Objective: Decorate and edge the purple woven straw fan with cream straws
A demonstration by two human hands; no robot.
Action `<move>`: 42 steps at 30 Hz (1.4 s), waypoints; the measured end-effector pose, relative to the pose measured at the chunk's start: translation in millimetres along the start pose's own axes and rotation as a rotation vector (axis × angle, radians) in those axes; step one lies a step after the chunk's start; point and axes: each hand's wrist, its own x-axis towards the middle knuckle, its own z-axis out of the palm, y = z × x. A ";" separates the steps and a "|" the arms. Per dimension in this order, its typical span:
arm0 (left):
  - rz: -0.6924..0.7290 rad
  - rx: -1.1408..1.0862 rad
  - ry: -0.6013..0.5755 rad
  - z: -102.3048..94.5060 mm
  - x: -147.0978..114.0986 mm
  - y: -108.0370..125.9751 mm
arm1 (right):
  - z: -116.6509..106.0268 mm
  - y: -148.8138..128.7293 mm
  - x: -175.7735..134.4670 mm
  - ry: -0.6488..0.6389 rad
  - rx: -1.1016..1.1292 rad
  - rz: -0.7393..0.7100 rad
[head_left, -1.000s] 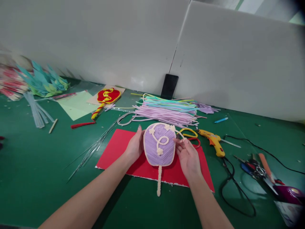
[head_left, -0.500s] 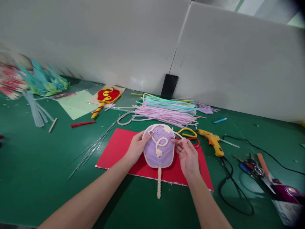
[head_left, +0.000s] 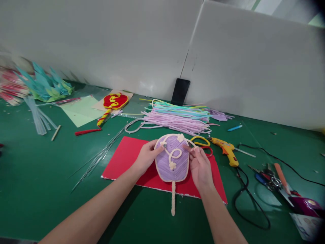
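A purple hand fan [head_left: 164, 170] made of pipe cleaners, with a cream rim, is held above a red board [head_left: 127, 159]. Its twisted cream handle [head_left: 173, 200] points down toward me. My left hand [head_left: 147, 157] grips the fan's left edge, thumb on the front beside a small cream flower. A cream pipe cleaner [head_left: 175, 154] curls over the face between small flowers, and its free end runs past the right rim. My right hand [head_left: 200, 166] pinches that end between thumb and fingers, close to the fan's right edge.
Behind lie a pile of pastel pipe cleaners [head_left: 175, 120], a phone [head_left: 180, 92] against the wall and a red-and-yellow fan [head_left: 115, 101]. On the right are scissors [head_left: 208, 151], a yellow glue gun [head_left: 227, 150] with its cord, and pliers [head_left: 273, 179]. Thin wires [head_left: 101, 157] lie left.
The fan has shifted slightly right and toward me, with my left hand moving along. My right hand stays nearly in place, still pinching the pipe cleaner's end.
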 end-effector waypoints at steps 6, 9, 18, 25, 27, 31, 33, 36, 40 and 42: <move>-0.017 0.017 -0.008 2.3 -2.2 4.8 | -2.4 -0.8 1.7 -0.015 0.025 0.028; -0.016 0.020 -0.023 2.5 -2.7 5.0 | -2.8 -1.1 1.7 -0.018 0.039 0.031; -0.017 -0.027 -0.003 1.3 -2.1 2.5 | -1.4 -2.0 0.6 -0.019 0.035 0.037; -0.066 -0.183 0.070 1.7 -0.8 -1.6 | -2.3 -2.3 -0.3 -0.045 0.060 0.013; -0.072 -0.210 0.073 1.8 -0.5 -1.3 | -3.4 -2.2 -0.1 -0.061 0.087 -0.001; -0.080 -0.231 0.054 1.9 -0.6 0.1 | -4.6 -2.3 0.9 -0.082 0.112 -0.051; -0.086 -0.223 0.049 1.9 -1.1 0.7 | -4.0 -2.7 0.9 -0.083 0.104 -0.072; -0.103 -0.185 0.040 2.1 -2.0 1.3 | -1.5 -3.4 -0.6 -0.086 0.072 -0.095; -0.098 -0.121 0.029 2.9 -2.6 2.3 | 2.1 -3.5 -4.4 -0.122 -0.012 -0.139; -0.084 -0.097 0.018 3.3 -2.6 2.8 | 2.9 -3.2 -5.8 -0.128 -0.039 -0.152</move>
